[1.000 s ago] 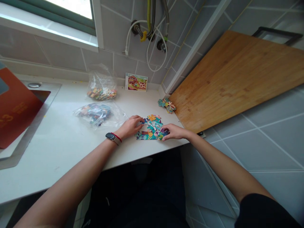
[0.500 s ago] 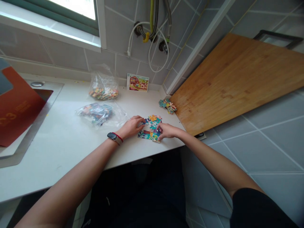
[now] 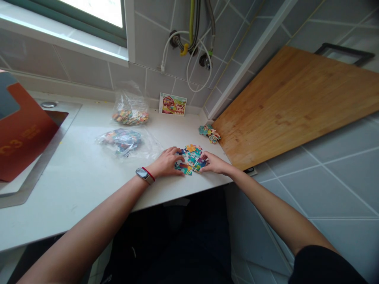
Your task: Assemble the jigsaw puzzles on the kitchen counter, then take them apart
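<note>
Since a second ago the two hands have drawn closer, squeezing the puzzle pieces (image 3: pixel 192 158) into a tighter cluster near the front edge of the white counter (image 3: pixel 74 177). The left hand (image 3: pixel 166 162) lies on the cluster's left side with fingers spread flat, gripping nothing. The right hand (image 3: pixel 213 163) presses curled fingertips against its right edge; a smaller pile (image 3: pixel 209 132) sits apart by the wooden board (image 3: pixel 296 102).

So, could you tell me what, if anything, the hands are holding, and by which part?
Nothing is lifted. The left hand presses on the left edge of the puzzle cluster lying on the counter, and the right hand grips its right edge.
</note>
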The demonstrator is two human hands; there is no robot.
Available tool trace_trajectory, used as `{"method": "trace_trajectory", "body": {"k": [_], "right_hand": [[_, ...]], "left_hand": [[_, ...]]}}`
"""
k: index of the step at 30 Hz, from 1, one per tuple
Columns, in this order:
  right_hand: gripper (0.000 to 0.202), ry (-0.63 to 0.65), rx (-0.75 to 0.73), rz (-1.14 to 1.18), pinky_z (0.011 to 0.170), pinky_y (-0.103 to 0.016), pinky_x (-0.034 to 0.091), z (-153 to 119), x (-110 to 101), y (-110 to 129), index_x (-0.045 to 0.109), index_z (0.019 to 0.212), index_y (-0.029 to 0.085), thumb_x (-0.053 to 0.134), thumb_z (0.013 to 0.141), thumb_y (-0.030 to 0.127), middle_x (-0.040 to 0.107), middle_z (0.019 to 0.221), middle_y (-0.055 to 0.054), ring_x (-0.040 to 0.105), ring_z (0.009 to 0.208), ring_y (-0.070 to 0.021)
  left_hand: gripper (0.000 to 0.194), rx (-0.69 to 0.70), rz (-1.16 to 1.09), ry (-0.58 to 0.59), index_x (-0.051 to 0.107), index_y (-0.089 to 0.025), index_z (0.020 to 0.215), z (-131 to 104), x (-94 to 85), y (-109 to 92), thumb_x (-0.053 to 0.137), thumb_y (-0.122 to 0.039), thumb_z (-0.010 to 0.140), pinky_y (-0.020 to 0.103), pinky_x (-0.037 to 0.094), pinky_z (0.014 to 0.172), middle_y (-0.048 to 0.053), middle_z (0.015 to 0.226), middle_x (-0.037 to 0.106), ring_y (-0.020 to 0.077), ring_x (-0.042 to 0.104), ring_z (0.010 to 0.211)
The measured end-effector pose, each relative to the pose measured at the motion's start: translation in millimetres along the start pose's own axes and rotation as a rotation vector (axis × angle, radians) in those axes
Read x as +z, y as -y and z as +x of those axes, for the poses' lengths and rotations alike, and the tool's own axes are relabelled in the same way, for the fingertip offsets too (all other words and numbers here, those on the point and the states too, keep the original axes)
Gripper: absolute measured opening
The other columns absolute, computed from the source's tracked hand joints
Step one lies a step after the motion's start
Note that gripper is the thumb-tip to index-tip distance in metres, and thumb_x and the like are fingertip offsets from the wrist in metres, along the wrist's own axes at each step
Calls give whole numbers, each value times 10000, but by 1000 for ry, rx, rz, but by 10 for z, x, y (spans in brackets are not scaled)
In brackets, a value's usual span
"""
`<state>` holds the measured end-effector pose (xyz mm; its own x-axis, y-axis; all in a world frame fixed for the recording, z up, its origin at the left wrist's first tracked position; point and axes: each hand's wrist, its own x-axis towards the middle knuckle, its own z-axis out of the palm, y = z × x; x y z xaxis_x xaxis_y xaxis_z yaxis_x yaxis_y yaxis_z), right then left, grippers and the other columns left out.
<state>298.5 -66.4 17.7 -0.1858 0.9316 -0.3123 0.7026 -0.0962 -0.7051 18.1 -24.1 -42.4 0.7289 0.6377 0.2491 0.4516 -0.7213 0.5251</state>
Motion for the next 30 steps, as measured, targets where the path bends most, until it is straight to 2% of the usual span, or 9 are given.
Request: {"method": "trace_trajectory", "body": {"k": [3,6,9,12,17,20,24,27,30], "right_hand": [[572,6,8,62,816,-315,485,-16,-75,-31,614,955,193,950,521,352,653,951,-8,601,881,-194],[550,160,34,142,782,-309,479,-39,-103,17,655,969,181,944,566,418,658,862,4,600,832,-191],[453,251,-45,121,767,-295,467,10,-29,162,678,976,177,901,649,397,683,890,-4,605,844,-193],[310,276,-140,-189,712,-265,414,150,104,378,693,899,171,869,669,280,659,828,17,577,794,-176],[237,379,-71,-637,632,-261,366,353,271,736,711,892,170,851,707,220,681,819,-14,599,769,-191],[381,374,19,-777,640,-261,389,377,311,872,711,1029,162,883,700,251,728,962,-69,645,857,-227],[635,339,80,-758,681,-244,422,344,316,924,641,1249,163,914,684,261,724,1139,-96,665,959,-237],[476,328,62,-741,682,-248,414,306,315,876,677,1108,168,900,696,257,720,1062,-79,655,946,-235],[388,248,14,-657,687,-261,407,263,308,775,672,970,185,907,668,250,702,995,-62,632,902,-231]], "left_hand": [[473,-33,-8,27,780,-255,1115,3,17,-29,893,-514,735,606,373,1201,144,1504,534,447,407,1477],[408,-26,-29,22,777,-246,1053,15,23,-28,886,-492,746,597,367,1209,137,1490,551,429,432,1466],[514,-18,-47,38,752,-236,1088,5,-6,32,916,-525,697,604,368,1208,145,1488,554,432,437,1465],[678,-41,-77,69,730,-241,1142,-35,-81,129,966,-561,593,661,329,1220,147,1513,536,482,329,1527],[603,-100,-108,88,745,-219,1031,-88,-176,195,982,-539,579,678,300,1235,163,1494,545,506,268,1550],[579,-122,-127,75,743,-218,1014,-79,-158,179,980,-528,585,671,318,1228,167,1487,549,497,281,1545],[585,-138,-139,48,723,-221,1013,-60,-120,161,990,-492,569,664,306,1230,160,1474,556,477,327,1523],[564,-115,-141,42,704,-221,1016,-57,-135,131,987,-440,580,636,313,1229,143,1457,571,458,376,1498],[524,-78,-137,31,691,-220,1009,-52,-183,79,973,-398,604,561,405,1163,120,1327,647,401,536,1362]]}}
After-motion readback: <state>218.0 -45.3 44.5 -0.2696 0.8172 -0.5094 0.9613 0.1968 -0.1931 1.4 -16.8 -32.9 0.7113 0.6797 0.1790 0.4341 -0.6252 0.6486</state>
